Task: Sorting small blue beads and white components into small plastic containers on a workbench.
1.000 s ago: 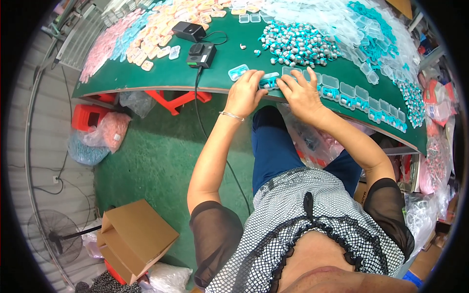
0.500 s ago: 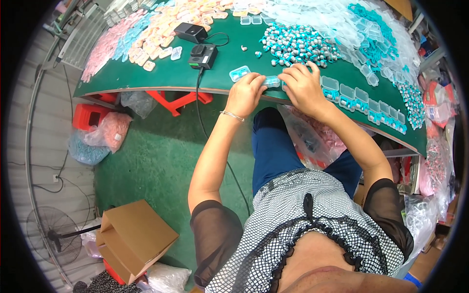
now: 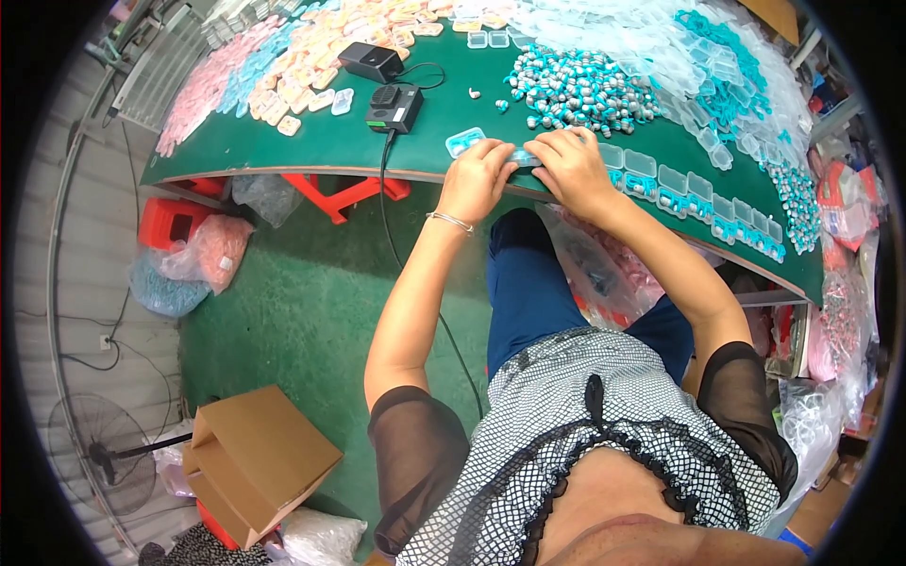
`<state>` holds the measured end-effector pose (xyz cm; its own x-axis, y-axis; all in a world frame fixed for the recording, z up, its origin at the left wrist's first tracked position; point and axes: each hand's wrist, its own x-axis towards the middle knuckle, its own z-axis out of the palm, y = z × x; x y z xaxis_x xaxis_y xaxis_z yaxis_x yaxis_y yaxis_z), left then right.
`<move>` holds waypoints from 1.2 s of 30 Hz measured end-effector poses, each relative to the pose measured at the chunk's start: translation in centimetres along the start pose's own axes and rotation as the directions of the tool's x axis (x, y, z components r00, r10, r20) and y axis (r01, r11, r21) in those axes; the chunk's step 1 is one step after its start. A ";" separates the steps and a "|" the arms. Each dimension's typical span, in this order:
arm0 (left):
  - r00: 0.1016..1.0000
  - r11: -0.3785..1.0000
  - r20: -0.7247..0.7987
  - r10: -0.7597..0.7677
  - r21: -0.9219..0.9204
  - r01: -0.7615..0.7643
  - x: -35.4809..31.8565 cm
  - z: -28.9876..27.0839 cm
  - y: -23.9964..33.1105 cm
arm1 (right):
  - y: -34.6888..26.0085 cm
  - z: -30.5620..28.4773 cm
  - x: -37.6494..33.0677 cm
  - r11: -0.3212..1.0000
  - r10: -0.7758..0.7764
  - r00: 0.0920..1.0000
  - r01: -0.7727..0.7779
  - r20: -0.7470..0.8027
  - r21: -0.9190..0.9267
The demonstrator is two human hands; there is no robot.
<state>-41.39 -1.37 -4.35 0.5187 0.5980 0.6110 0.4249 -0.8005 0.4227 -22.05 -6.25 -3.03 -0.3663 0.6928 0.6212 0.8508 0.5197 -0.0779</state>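
1. Lying at the near edge of the green table [image 3: 311, 156], a small clear plastic box [image 3: 525, 157] with a teal insert sits between the two hands, mostly hidden by their fingers.
2. The left hand [image 3: 477, 179] curls its fingers onto the box's left end, pinching it; a thin bracelet [image 3: 450, 222] circles the wrist.
3. The right hand [image 3: 573, 172] presses bent fingers onto the box's right end, gripping it from above.
4. Just left of the hands lies another clear box [image 3: 464, 141]; to the right a row of filled boxes [image 3: 694, 198] follows the table edge.
5. Farther back sits a heap of silver-and-teal capsules [image 3: 580, 87], with a black device [image 3: 394, 107] and its cable to the left.
6. A cardboard box [image 3: 260, 457] stands on the green floor below.
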 end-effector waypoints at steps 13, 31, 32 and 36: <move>0.998 0.997 -0.023 -0.066 -0.045 0.064 -0.3 -0.1 -0.3 | 1.0 1.0 1.3 0.993 -0.113 0.993 0.113 0.014 0.033; 0.999 0.996 0.024 -0.029 0.079 0.027 -0.8 -1.2 -0.3 | 0.7 -1.1 0.4 0.990 -0.042 0.999 0.038 0.029 0.133; 0.999 0.996 0.023 -0.032 0.080 0.030 -0.9 -1.3 -0.3 | 0.1 -1.0 0.2 0.994 -0.049 0.999 0.049 -0.006 0.096; 0.996 0.995 0.057 -0.074 0.066 0.070 -0.7 -1.4 0.0 | -0.8 -0.2 -0.4 0.998 -0.056 0.998 0.056 0.000 -0.010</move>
<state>-42.74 -1.87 -3.81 0.5275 0.6569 0.5387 0.5083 -0.7521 0.4195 -22.50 -7.04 -3.01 -0.4129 0.6627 0.6247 0.8329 0.5523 -0.0354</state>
